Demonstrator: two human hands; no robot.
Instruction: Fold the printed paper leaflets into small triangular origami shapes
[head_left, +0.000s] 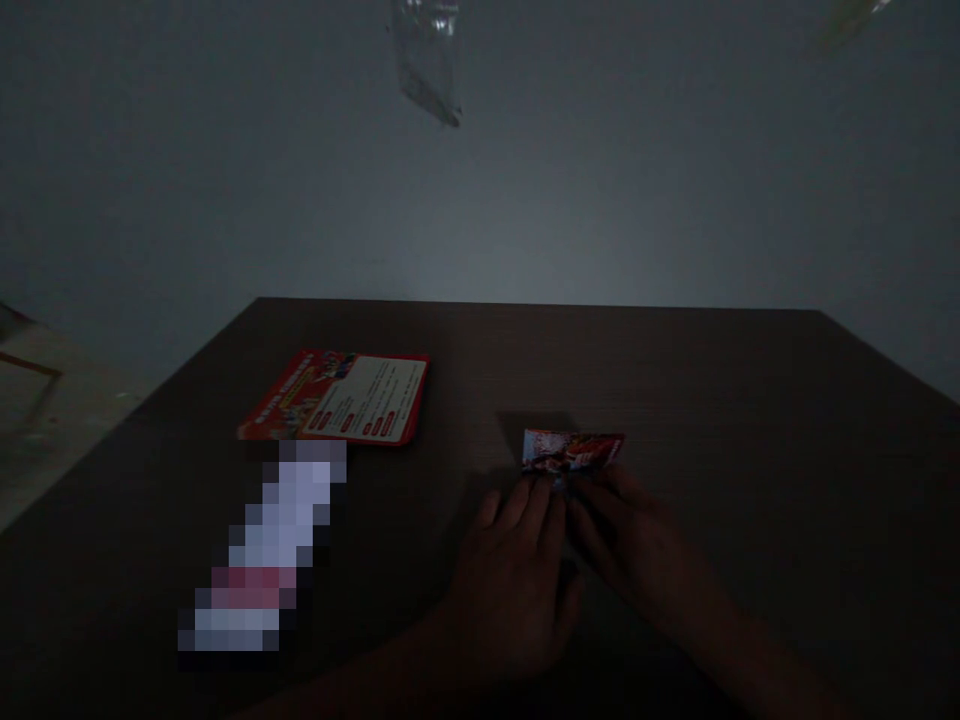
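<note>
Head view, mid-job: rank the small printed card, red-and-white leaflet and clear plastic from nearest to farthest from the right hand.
1. Small printed card: just ahead of the right hand.
2. Red-and-white leaflet: to the left on the table.
3. Clear plastic: high up against the wall, beyond the table.

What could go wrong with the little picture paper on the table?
Maybe these: the room is dim, so the paper could get creased crookedly, as its edges are hard to see. The left hand and right hand are close together at its near side, so they might bump each other or wrinkle it.
</note>
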